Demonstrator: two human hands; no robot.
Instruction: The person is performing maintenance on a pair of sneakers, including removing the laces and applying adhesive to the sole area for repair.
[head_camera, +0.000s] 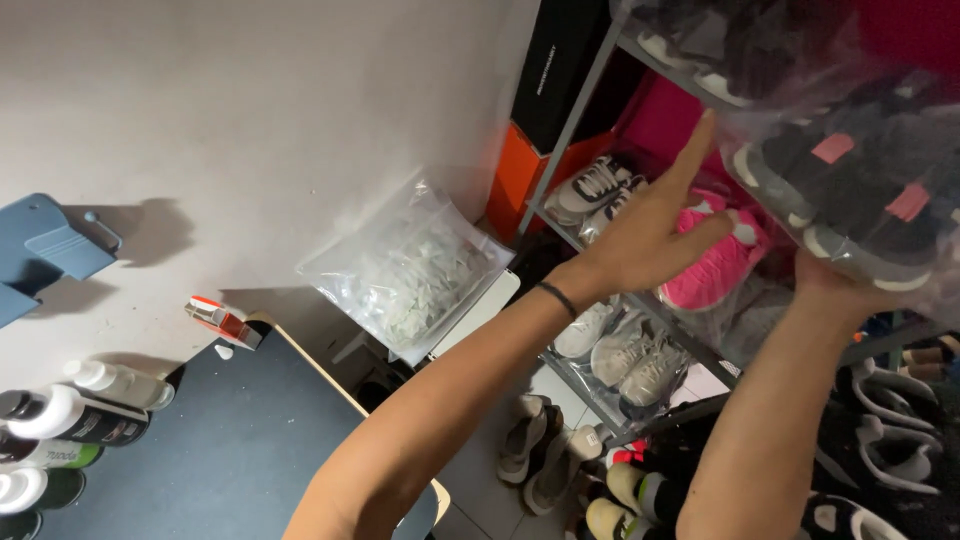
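My right hand (845, 285) holds up a clear plastic bag (850, 190) with dark sneakers in it, gripping it from below at the right edge of the metal shelf (575, 120). My left hand (655, 225), a dark band on its wrist, reaches out with open fingers. Its fingertips touch the left side of that same bag. Just under the left hand lies a pair of pink shoes (715, 265) in plastic on the shelf.
A clear bag of white pieces (410, 270) hangs by the white wall. Bagged white and grey sneakers (625, 355) fill the shelf, more shoes (545, 450) lie on the floor. Bottles (80, 420) stand on a dark table (230, 450) at lower left. Black and orange boxes (545, 110) stand behind.
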